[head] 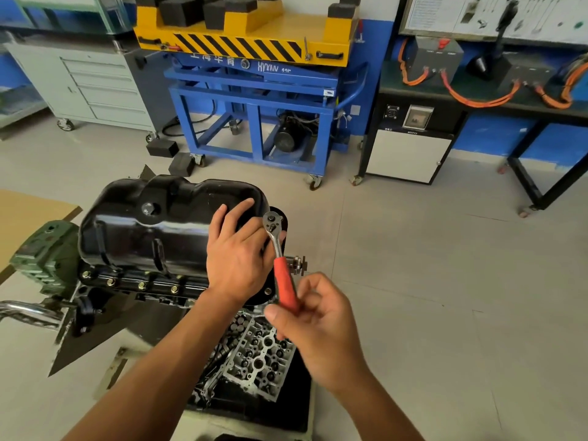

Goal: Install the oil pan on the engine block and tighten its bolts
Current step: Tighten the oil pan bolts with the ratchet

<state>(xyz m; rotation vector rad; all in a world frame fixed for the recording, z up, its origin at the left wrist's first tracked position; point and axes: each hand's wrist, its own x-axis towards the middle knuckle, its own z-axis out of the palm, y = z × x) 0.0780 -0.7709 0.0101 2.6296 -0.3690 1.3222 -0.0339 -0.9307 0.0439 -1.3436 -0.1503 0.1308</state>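
The glossy black oil pan point(152, 224) sits upside-down on the engine block point(143, 289), with gold-coloured bolts point(142, 285) along its near flange. My left hand point(237, 249) rests flat on the pan's right end, fingers straight. My right hand point(313, 326) grips the red handle of a ratchet wrench point(280, 259). The wrench's chrome head stands over the pan's right edge, just right of my left hand. Whatever sits under the head is hidden.
The block is on a green engine stand point(44, 253) with a chrome handle at the left. A cylinder head point(259, 358) lies in a black tray below. A blue and yellow lift cart point(254, 90), a grey cabinet point(95, 84) and a workbench point(477, 97) stand behind across open floor.
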